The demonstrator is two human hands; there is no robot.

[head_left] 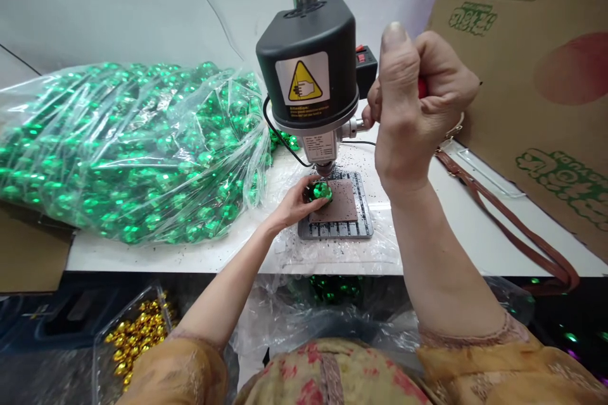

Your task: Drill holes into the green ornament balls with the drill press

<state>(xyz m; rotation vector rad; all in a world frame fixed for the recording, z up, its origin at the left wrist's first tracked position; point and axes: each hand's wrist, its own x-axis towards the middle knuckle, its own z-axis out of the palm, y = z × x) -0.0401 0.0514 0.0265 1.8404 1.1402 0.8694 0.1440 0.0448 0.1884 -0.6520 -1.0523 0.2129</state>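
Observation:
A shiny green faceted ball (322,192) sits on a brown board (342,201) on the slotted metal base (365,228) of a small drill press (308,57). Thumb and fingers of my left hand (301,199) grip the ball from the left, right under the drill chuck (325,168). Raised on the machine's right side, my right hand (418,95) is closed around the feed handle, whose red knob (422,87) shows between the fingers. Dark shavings lie scattered round the base.
A big clear bag of green balls (142,158) fills the table's left. At the right stand a printed cardboard box (532,88) and a brown leather strap (513,215). Below the table edge are a clear bin of small gold balls (137,335) and crumpled plastic (270,304).

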